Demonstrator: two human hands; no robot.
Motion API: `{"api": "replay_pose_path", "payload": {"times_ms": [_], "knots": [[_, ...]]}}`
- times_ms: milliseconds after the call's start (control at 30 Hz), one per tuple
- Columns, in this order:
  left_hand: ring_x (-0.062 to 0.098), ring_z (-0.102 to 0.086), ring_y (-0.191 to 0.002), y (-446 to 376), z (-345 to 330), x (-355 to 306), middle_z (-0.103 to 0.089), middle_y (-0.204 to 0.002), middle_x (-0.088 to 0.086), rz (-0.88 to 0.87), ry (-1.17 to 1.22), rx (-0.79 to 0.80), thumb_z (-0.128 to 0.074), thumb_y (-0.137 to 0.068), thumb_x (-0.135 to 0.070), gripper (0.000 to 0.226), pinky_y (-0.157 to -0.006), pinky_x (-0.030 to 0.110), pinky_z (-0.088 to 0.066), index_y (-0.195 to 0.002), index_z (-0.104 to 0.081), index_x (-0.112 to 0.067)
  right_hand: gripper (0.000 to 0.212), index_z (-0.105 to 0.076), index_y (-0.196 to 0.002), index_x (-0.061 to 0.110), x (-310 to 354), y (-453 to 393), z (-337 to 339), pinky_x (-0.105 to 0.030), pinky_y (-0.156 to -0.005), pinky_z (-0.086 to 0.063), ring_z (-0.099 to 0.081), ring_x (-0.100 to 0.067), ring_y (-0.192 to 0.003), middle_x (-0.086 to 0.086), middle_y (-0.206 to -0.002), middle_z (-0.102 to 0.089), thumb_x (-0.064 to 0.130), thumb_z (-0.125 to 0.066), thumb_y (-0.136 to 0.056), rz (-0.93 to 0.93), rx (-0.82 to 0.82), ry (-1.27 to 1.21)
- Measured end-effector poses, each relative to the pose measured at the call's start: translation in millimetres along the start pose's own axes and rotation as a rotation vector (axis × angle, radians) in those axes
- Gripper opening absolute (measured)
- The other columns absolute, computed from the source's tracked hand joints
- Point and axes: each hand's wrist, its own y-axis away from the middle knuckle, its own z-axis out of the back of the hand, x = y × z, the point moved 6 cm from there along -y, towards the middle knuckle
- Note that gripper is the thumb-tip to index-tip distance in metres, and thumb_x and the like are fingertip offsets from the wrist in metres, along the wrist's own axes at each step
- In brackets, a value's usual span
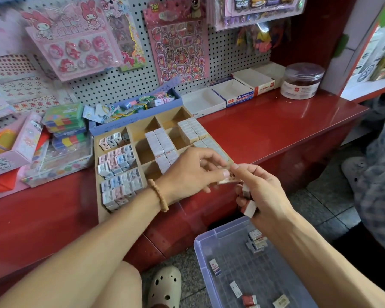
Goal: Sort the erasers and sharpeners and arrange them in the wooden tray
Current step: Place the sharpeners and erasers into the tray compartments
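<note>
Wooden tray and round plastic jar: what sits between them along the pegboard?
Head view: three open cardboard boxes between wooden tray and jar.

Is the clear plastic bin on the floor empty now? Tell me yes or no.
No: several loose erasers lie scattered on the bottom of the clear plastic bin, below the right hand, which holds more erasers.
</note>
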Motion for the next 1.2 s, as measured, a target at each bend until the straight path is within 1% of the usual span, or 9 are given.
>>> {"api": "replay_pose_path", "payload": {"times_ms": [133,267,400,500,600,733,867,1000,1200], "knots": [[0.014,-0.067,-0.069,-12,4,2,-0.069,-0.084,0.01,0.003,0.038,-0.034,-0.075,-0.084,-0.009,0.013,-0.052,0.025,-0.053,-0.092,-0.067,-0.015,0.013,-0.063,-0.084,0.015,8,-5,2,-0.02,-0.04,-0.03,-0.042,-0.009,-0.05,-0.002,-0.067,-0.058,0.019,-0.074,-0.087,0.006,-0.022,-0.022],[0.011,-0.06,-0.067,-32,51,1,-0.066,-0.08,0.003,-0.019,-0.123,-0.229,-0.077,-0.08,-0.008,0.013,-0.051,0.018,-0.047,-0.087,-0.068,-0.015,0.013,-0.059,-0.091,0.015,22,-21,6,-0.02,-0.039,-0.031,-0.041,-0.01,-0.052,-0.002,-0.068,-0.061,0.019,-0.072,-0.09,0.008,-0.063,-0.04],[0.008,-0.061,-0.072,-57,97,5,-0.066,-0.08,-0.005,0.008,-0.344,-0.356,-0.08,-0.077,-0.011,0.019,-0.067,0.02,-0.052,-0.09,-0.067,-0.017,0.012,-0.059,-0.091,0.018,41,-47,3,-0.021,-0.038,-0.03,-0.039,-0.011,-0.053,0.0,-0.065,-0.06,0.019,-0.071,-0.09,0.048,-0.062,-0.065],[0.009,-0.063,-0.08,-82,118,12,-0.065,-0.082,-0.007,0.056,-0.54,-0.396,-0.08,-0.078,-0.01,0.018,-0.071,0.022,-0.051,-0.091,-0.069,-0.017,0.013,-0.057,-0.088,0.019,46,-61,6,-0.021,-0.04,-0.028,-0.039,-0.01,-0.052,-0.001,-0.067,-0.059,0.019,-0.07,-0.091,0.073,-0.058,-0.079],[0.015,-0.064,-0.089,-106,125,23,-0.067,-0.089,-0.003,0.098,-0.699,-0.357,-0.076,-0.081,-0.012,0.014,-0.083,0.033,-0.056,-0.085,-0.067,-0.022,0.013,-0.057,-0.09,0.018,46,-70,16,-0.021,-0.041,-0.028,-0.04,-0.01,-0.053,-0.001,-0.066,-0.059,0.019,-0.07,-0.091,0.073,-0.099,-0.087],[0.02,-0.064,-0.091,-123,117,37,-0.065,-0.089,-0.003,0.116,-0.82,-0.288,-0.071,-0.084,-0.018,0.022,-0.083,0.041,-0.056,-0.072,-0.057,-0.028,0.012,-0.06,-0.089,0.018,47,-80,27,-0.02,-0.039,-0.032,-0.043,-0.01,-0.053,-0.001,-0.066,-0.06,0.019,-0.071,-0.09,0.072,-0.148,-0.1],[0.025,-0.061,-0.097,-129,112,54,-0.066,-0.101,0.003,0.127,-0.845,-0.335,-0.065,-0.089,-0.018,0.012,-0.087,0.044,-0.053,-0.089,-0.056,-0.025,0.011,-0.06,-0.09,0.017,41,-84,26,-0.02,-0.039,-0.032,-0.043,-0.009,-0.052,0.0,-0.065,-0.06,0.018,-0.071,-0.09,0.049,-0.133,-0.101],[0.025,-0.061,-0.097,-130,114,58,-0.067,-0.098,0.0,0.114,-0.832,-0.386,-0.067,-0.088,-0.021,0.011,-0.093,0.046,-0.048,-0.091,-0.057,-0.025,0.012,-0.059,-0.092,0.015,36,-85,23,-0.02,-0.038,-0.031,-0.043,-0.009,-0.051,-0.001,-0.066,-0.06,0.018,-0.07,-0.09,0.022,-0.138,-0.121],[0.026,-0.053,-0.119,-130,115,51,-0.058,-0.124,0.003,0.114,-0.858,-0.343,-0.069,-0.084,-0.017,0.043,-0.102,0.046,-0.042,-0.124,-0.055,-0.02,0.009,-0.06,-0.091,0.013,32,-85,18,-0.02,-0.037,-0.032,-0.045,-0.009,-0.049,-0.002,-0.066,-0.06,0.018,-0.067,-0.092,-0.018,-0.122,-0.192]]}}
